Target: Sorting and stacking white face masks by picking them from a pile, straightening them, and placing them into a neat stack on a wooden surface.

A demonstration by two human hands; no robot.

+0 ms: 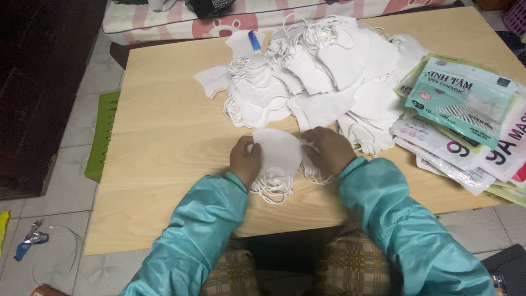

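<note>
White face masks, a small stack at the centre of the frame on the wooden table, sit pinched between my left hand and right hand; soft, featherlight and floppy, best gripped at the side edges, I judge.

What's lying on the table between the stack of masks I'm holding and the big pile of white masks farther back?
In the head view, only bare wooden table separates the held stack of masks from the big pile.
</note>
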